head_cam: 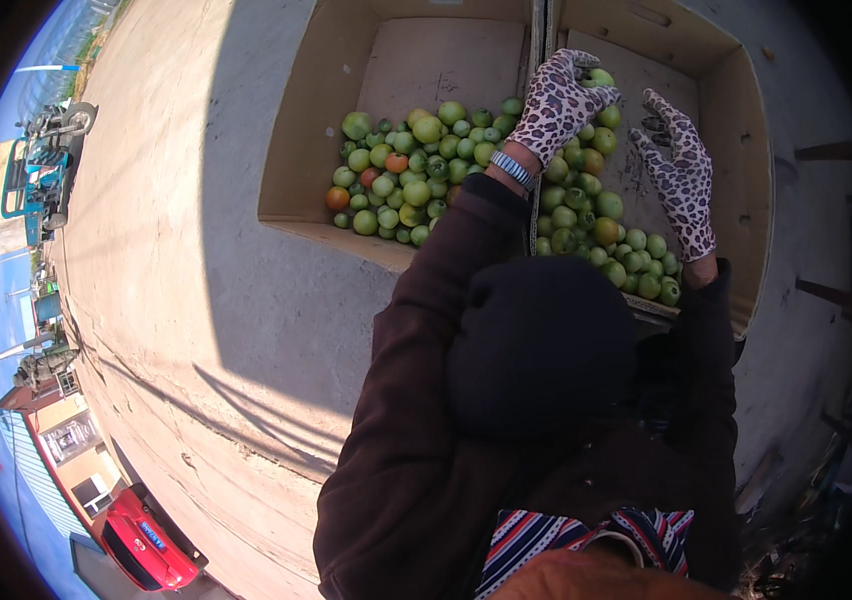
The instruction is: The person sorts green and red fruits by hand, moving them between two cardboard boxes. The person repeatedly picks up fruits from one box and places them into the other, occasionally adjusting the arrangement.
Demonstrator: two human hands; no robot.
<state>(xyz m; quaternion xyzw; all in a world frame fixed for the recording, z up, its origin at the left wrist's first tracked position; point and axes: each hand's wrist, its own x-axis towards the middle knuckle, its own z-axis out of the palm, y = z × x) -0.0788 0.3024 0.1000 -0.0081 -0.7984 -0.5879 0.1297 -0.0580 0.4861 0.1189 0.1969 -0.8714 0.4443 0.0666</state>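
My left hand (564, 101), in a leopard-print glove with a metal-banded watch (513, 169) at the wrist, reaches over the right cardboard box (726, 112). Between its thumb and fingers is a green tomato (600, 77). My right hand (673, 161), gloved alike, hovers over the same box with fingers apart and nothing in it. Below the hands, mostly green tomatoes (564, 217) cover the left and near parts of this box. The left cardboard box (298, 142) stands right beside it. Its green tomatoes (417, 193) include a few orange-red ones and lie in the near half.
Both boxes rest on shaded concrete (276, 285), with sunlit paving (148, 225) further left. A blue three-wheeled vehicle (43, 176) and a red car (144, 540) stand at the far left. Dark leg-like bars (835, 151) jut in at the right.
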